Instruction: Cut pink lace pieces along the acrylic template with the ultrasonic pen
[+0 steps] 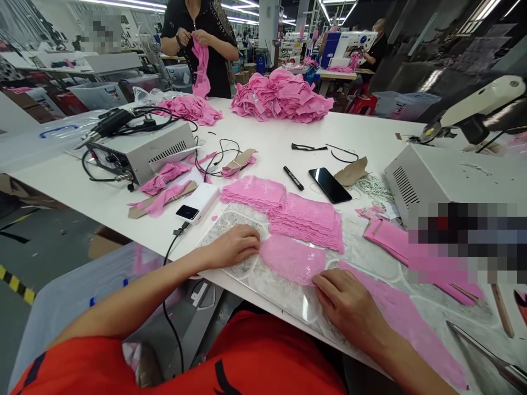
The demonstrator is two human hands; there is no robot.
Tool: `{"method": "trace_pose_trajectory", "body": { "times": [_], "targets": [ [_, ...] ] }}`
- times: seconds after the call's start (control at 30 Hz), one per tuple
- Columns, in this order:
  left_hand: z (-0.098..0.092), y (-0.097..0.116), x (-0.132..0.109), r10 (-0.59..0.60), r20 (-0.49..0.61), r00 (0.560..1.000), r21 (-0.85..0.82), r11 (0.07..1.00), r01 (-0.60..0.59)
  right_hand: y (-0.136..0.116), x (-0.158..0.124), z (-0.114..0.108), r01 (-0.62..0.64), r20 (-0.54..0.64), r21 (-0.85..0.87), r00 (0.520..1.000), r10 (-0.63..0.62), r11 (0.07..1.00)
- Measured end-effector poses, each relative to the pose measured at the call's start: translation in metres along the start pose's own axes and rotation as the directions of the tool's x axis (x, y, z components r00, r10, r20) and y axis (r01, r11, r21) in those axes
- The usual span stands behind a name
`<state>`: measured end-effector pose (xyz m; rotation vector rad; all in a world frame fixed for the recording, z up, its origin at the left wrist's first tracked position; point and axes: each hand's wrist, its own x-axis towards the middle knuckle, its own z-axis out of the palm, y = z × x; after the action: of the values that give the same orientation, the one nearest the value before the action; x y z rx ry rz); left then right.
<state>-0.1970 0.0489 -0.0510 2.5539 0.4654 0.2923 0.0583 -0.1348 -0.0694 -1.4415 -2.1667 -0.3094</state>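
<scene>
A small pink fabric piece (pixel 293 259) lies over a clear plastic sheet (pixel 288 299) at the table's front edge. The curled fingers of my left hand (pixel 236 246) are closed at its left end. At its lower right corner, my right hand (pixel 346 296) pinches the fabric, the thumb partly hidden. Just beyond lie two overlapping stacks of pink pieces, the left stack (pixel 253 192) and the right stack (pixel 307 219). A longer pink fabric strip (pixel 411 323) runs under and beside my right forearm.
Left are a white power bank (pixel 198 203) and a grey box device (pixel 144 145). A marker (pixel 293 178) and a phone (pixel 330 185) lie beyond the stacks. Scissors (pixel 489 354) rest at right. A person (pixel 200 49) holds pink fabric behind a large pink pile (pixel 282 96).
</scene>
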Motion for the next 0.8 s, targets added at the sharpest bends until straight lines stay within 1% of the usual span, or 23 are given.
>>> {"method": "trace_pose_trajectory", "body": {
  "times": [0.1,0.23,0.33,0.4,0.43,0.47,0.53,0.6,0.63,0.7,0.77,0.8],
  "targets": [
    [-0.010,0.008,-0.004,-0.064,0.035,0.997,-0.050,0.997,0.066,-0.004,-0.002,-0.002,0.003,-0.005,0.007,1.000,-0.003,1.000],
    [-0.020,0.013,-0.012,-0.166,0.071,0.984,-0.083,0.982,0.172,-0.010,-0.005,-0.004,0.012,0.019,0.034,1.000,-0.013,0.999],
    [-0.020,0.015,-0.017,-0.219,0.064,0.974,-0.056,0.973,0.223,-0.013,-0.007,-0.004,0.012,0.023,0.055,1.000,-0.014,0.998],
    [-0.016,0.018,-0.018,-0.238,0.028,0.971,-0.028,0.971,0.239,-0.015,-0.008,-0.005,0.008,0.042,0.072,0.999,-0.011,0.997],
    [-0.013,0.020,-0.018,-0.228,0.012,0.973,-0.018,0.973,0.229,-0.017,-0.008,-0.006,0.001,0.057,0.082,0.998,-0.006,0.997],
    [-0.009,0.021,-0.018,-0.193,0.004,0.981,-0.003,0.981,0.193,-0.018,-0.008,-0.007,-0.006,0.070,0.089,0.998,0.000,0.996],
    [-0.001,0.022,-0.015,-0.051,0.006,0.999,0.058,0.997,0.051,-0.020,-0.008,-0.009,-0.021,0.090,0.091,0.996,0.012,0.996],
    [0.008,0.019,-0.010,0.092,0.010,0.996,0.163,0.982,-0.093,-0.022,-0.009,-0.011,-0.034,0.097,0.082,0.995,0.026,0.996],
    [0.010,0.017,-0.008,0.127,-0.006,0.992,0.218,0.968,-0.123,-0.022,-0.009,-0.011,-0.041,0.097,0.079,0.995,0.033,0.996],
    [0.013,0.012,-0.005,0.112,-0.077,0.991,0.281,0.956,-0.086,-0.025,-0.011,-0.011,-0.056,0.099,0.083,0.994,0.047,0.995],
    [0.011,0.010,-0.005,0.070,-0.140,0.988,0.274,0.961,-0.029,-0.028,-0.012,-0.012,-0.066,0.100,0.098,0.993,0.056,0.993],
    [0.009,0.009,-0.007,0.061,-0.144,0.988,0.260,0.965,-0.022,-0.029,-0.013,-0.012,-0.072,0.100,0.110,0.993,0.061,0.991]
  ]
}}
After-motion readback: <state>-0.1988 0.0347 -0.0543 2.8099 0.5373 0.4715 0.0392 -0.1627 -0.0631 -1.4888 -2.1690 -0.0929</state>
